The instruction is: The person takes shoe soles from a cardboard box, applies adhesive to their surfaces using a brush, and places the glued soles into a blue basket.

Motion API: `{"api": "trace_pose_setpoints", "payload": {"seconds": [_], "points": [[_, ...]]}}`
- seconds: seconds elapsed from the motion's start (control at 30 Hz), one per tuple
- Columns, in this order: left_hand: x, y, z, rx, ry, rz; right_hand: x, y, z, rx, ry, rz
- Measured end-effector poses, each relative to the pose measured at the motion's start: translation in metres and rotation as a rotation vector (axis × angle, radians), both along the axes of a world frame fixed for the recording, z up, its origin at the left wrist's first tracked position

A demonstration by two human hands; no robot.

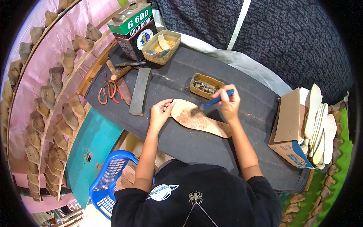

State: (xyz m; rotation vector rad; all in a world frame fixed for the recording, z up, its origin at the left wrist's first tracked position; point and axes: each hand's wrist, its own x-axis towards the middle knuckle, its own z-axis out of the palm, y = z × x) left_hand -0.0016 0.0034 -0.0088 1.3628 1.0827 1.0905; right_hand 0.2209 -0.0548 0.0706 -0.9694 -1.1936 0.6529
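Note:
A tan shoe insole (196, 119) lies flat on the black work table (181, 143), its toe end toward my left. My left hand (160, 111) presses down on that toe end with fingers spread. My right hand (228, 102) grips a blue-handled brush (211, 103) whose bristles touch the middle of the insole, where a darker wet patch spreads. Just beyond the brush sits a small rectangular tin (206, 86) with dark glue inside.
At the table's far left stand a green adhesive can (132, 30), a tan tub (162, 47), a long sharpening stone (140, 90), a knife and orange-handled scissors (107, 92). A cardboard box (291, 132) with stacked insoles (319, 125) is at right. Shoe lasts (49, 98) line racks left; a blue basket (109, 178) below.

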Motion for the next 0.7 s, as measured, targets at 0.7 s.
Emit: {"api": "trace_pose_setpoints", "payload": {"seconds": [0.7], "points": [[-0.001,-0.002,0.008,0.013,0.079,-0.03,0.032,-0.007,0.011,-0.061,-0.349,0.074]]}}
